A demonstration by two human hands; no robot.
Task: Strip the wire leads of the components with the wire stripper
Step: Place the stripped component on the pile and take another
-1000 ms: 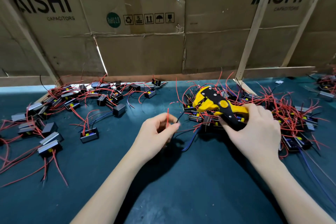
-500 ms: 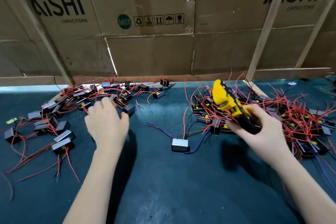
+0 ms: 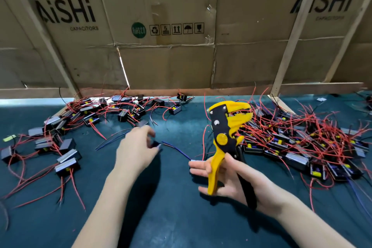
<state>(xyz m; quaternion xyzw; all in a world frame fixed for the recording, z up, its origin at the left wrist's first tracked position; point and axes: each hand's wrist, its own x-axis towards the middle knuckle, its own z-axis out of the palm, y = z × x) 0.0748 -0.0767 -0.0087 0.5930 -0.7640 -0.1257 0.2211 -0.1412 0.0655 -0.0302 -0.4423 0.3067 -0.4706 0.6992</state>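
- Right hand [image 3: 237, 179] grasps the stripper [image 3: 225, 143] upright, head far, handles spread; thumb on the black handle, fingers [image 3: 199, 169] fairly straight behind the yellow one.
- Left hand [image 3: 136, 151] blurred, fingers curled round a small dark thing at the tips, looks like a component [image 3: 156, 144]; can't tell how firm the grip is.
- Blue lead [image 3: 177, 150] runs from that hand's tips right and near, ending just beside the right fingers. A small grey piece [image 3: 194, 160] sits at that end; can't tell what it is.
- Lead lies low and left of the stripper head, well apart from the jaws, not fed in yet.
- Piles of components: big tangle [image 3: 302, 137] right of the stripper, looser spread [image 3: 70, 127] on the far left worktop [image 3: 181, 217].
- Risks, judged:
  - lead is limp, tip may miss the open jaws or go in too deep or shallow, giving a wrong strip length.
  - loose hold on the component could let it pull free on the squeeze.
  - red wires of the right tangle touch the head and could snag or get nicked.
  - right fingers near the handles could get pinched on closing.
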